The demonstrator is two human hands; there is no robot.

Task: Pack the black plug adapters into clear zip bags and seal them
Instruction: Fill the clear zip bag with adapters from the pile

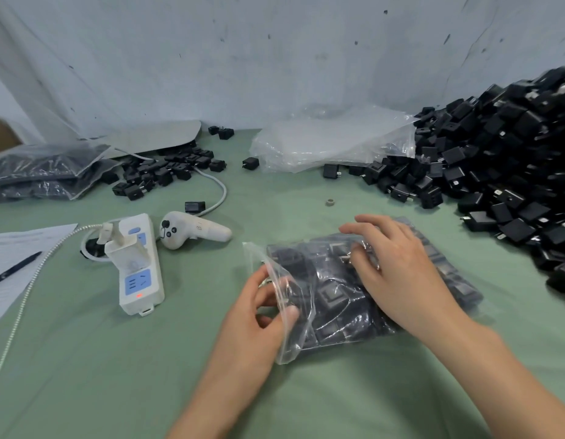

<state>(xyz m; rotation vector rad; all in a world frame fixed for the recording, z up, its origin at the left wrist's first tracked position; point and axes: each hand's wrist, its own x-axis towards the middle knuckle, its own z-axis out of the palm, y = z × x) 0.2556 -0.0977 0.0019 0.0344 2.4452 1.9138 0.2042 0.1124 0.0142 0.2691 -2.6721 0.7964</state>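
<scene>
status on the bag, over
Left hand pinches zip bag mouth. Right hand flat on top, pressing adapters. Mouth open, unsealed. Nothing blocking.

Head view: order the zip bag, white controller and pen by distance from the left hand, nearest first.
1. zip bag: in contact, the left hand pinches its open mouth.
2. white controller: up and to the left of the hand, beside the power strip.
3. pen: far left edge, lying on paper.

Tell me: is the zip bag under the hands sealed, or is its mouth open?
Open. The left hand pinches the zip bag by its loose mouth flap, which stands unjoined; the right hand rests flat on it.
</scene>
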